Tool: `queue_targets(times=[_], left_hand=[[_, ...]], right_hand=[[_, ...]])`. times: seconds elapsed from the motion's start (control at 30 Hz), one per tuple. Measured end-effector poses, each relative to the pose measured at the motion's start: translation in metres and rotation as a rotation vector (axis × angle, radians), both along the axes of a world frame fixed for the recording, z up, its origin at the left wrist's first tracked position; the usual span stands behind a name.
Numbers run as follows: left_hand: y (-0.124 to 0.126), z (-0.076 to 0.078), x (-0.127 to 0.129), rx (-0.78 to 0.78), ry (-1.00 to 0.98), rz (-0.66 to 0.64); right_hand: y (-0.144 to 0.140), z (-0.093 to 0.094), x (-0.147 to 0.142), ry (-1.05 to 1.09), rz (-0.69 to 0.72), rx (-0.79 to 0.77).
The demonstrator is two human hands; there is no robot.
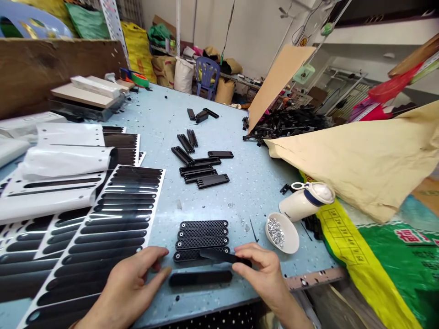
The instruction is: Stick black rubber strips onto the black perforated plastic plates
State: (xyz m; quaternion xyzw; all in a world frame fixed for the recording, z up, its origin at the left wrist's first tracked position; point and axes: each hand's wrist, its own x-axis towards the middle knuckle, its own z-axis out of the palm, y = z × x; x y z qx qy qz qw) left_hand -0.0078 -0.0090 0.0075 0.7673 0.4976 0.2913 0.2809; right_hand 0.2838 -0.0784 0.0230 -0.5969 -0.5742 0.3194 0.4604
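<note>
My right hand (259,266) pinches one end of a thin black sticker strip (219,257), which slants over the nearest of several black textured bars (202,232). Those bars lie side by side, with a small metal ring at each end. In front of them rests a smooth black bar (200,278), touched by neither hand. My left hand (132,278) is just left of it, thumb and fingers apart, holding nothing. Under and beside that hand spreads a sheet of long black rounded stickers (118,208). A white bowl (290,235) of small metal pieces stands right of the bars.
Several black slotted pieces (206,171) lie mid-table. A white bottle (302,201) lies behind the bowl. Far right are a heap of black parts (295,122) and brown paper (370,155). At left, white backing sheets (65,162) curl up; boards (82,93) are stacked behind.
</note>
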Motion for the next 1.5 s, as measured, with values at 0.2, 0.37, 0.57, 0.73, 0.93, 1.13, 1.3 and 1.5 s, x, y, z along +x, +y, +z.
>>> queue_targets(times=[0.2,0.37,0.57,0.73,0.93,1.13,1.3,1.5], left_hand=[[0.008,-0.004,0.014,-0.071,0.045,-0.045],[0.008,-0.001,0.02,-0.086,0.026,-0.012],[0.014,-0.001,0.024,-0.098,0.049,0.015],[0.014,0.009,0.024,-0.158,0.077,-0.048],[0.007,0.013,0.02,-0.195,-0.022,-0.043],[0.0,0.014,0.018,-0.177,-0.088,0.047],[0.001,0.012,0.017,-0.194,-0.106,0.027],[0.001,0.009,0.016,-0.2,-0.1,-0.025]], right_hand=[[0.012,-0.007,-0.012,-0.035,0.007,0.04],[0.018,-0.005,-0.019,-0.113,0.002,0.084],[0.027,-0.01,-0.016,-0.153,0.002,0.12],[0.028,-0.009,-0.009,-0.152,0.104,0.116],[0.021,-0.001,-0.003,-0.178,0.154,0.151],[0.025,-0.001,-0.016,-0.227,0.168,0.222],[0.027,-0.006,-0.026,-0.289,0.2,0.262],[0.03,-0.006,-0.03,-0.327,0.2,0.269]])
